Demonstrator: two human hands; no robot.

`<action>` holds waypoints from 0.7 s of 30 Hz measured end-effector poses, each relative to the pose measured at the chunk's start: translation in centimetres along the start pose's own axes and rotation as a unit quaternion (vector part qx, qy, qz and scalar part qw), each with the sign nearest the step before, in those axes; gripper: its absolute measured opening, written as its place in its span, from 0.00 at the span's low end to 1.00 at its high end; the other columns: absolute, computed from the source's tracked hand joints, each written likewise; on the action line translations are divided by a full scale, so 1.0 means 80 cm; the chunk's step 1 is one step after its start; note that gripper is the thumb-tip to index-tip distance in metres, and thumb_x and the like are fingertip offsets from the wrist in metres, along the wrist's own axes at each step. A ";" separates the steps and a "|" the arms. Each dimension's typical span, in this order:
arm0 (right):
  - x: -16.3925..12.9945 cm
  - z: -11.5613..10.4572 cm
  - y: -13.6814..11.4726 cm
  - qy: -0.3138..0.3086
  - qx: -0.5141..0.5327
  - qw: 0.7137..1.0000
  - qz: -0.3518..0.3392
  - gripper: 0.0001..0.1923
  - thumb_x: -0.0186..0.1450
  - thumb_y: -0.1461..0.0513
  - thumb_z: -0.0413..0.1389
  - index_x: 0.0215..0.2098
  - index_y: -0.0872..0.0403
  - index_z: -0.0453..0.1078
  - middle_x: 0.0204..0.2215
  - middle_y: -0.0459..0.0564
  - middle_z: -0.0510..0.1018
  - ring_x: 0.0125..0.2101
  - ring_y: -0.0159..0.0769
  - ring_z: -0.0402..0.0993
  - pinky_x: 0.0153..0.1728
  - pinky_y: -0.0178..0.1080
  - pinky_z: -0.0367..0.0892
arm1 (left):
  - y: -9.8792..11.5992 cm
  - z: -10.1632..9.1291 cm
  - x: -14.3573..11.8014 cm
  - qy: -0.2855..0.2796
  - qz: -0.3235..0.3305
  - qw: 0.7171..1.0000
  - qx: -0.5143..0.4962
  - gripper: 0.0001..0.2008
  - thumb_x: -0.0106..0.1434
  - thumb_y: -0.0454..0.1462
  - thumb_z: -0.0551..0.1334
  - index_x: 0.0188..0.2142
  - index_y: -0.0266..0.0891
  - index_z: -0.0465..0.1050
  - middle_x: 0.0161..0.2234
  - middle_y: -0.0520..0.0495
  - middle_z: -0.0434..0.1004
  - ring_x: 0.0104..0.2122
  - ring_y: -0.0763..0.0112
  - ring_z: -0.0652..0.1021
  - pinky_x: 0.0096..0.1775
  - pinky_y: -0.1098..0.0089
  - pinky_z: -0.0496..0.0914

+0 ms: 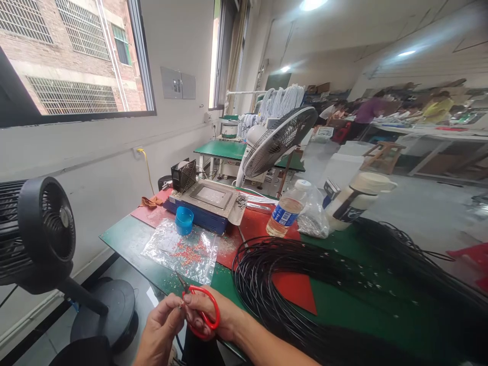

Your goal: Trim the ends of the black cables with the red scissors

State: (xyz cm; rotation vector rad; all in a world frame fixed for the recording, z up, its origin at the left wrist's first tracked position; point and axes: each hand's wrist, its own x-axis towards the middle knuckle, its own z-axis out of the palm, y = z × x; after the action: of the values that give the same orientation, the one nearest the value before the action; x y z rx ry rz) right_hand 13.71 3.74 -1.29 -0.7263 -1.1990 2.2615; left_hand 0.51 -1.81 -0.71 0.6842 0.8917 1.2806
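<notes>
My right hand (213, 312) grips red-handled scissors (204, 310), whose blades point up toward the table edge. My left hand (162, 323) pinches something small, probably a thin black wire end, right at the blades; the piece is too small to make out. Both hands hover just off the near edge of the green table (125, 236). A big coil of black cable (305, 274) lies on the table to the right of my hands. A clear plastic bag (181, 251) strewn with small red bits lies just beyond the scissors.
A blue cup (184, 220) and a grey machine on a blue base (208, 201) stand behind the bag. A water bottle (285, 209), a bag of small parts (313, 216) and a white jug (356, 201) sit mid-table. A black fan (41, 234) stands at left, a white fan (276, 140) beyond. People work at far tables.
</notes>
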 end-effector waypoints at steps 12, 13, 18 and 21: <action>0.002 0.005 0.003 -0.002 -0.002 0.999 -0.044 0.26 0.55 0.47 0.57 0.15 0.60 0.64 0.06 0.41 0.60 0.08 0.22 0.55 0.10 0.28 0.48 | 0.002 0.000 0.001 0.046 -0.008 0.999 -0.009 0.07 0.48 0.40 0.68 0.25 0.39 0.76 0.21 0.51 0.78 0.23 0.74 0.75 0.32 0.73 0.68; 0.002 0.005 0.002 -0.001 -0.002 0.999 -0.044 0.25 0.54 0.47 0.58 0.15 0.60 0.64 0.06 0.41 0.60 0.08 0.22 0.55 0.10 0.28 0.48 | 0.003 0.003 0.000 0.052 -0.004 0.998 -0.019 0.07 0.47 0.40 0.68 0.25 0.39 0.76 0.21 0.52 0.78 0.23 0.75 0.75 0.33 0.73 0.68; 0.002 0.003 0.001 -0.005 -0.011 1.000 -0.029 0.24 0.54 0.47 0.57 0.16 0.60 0.66 0.07 0.41 0.62 0.07 0.22 0.55 0.10 0.27 0.50 | 0.004 0.007 0.001 0.066 -0.011 0.997 -0.036 0.09 0.45 0.41 0.69 0.24 0.38 0.75 0.19 0.50 0.77 0.23 0.72 0.75 0.28 0.74 0.67; 0.001 0.002 0.001 -0.013 -0.022 0.999 -0.044 0.23 0.54 0.48 0.58 0.18 0.61 0.67 0.08 0.41 0.63 0.08 0.22 0.55 0.10 0.27 0.50 | 0.000 0.003 0.003 0.086 -0.009 0.995 -0.044 0.10 0.44 0.41 0.70 0.25 0.38 0.76 0.18 0.51 0.76 0.22 0.73 0.74 0.28 0.73 0.68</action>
State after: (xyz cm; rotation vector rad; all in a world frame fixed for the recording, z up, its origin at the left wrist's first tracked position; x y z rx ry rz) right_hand 13.53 3.65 -1.26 -0.6499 -1.2706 2.1844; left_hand 0.76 -1.57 -0.61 0.5004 0.9723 1.3702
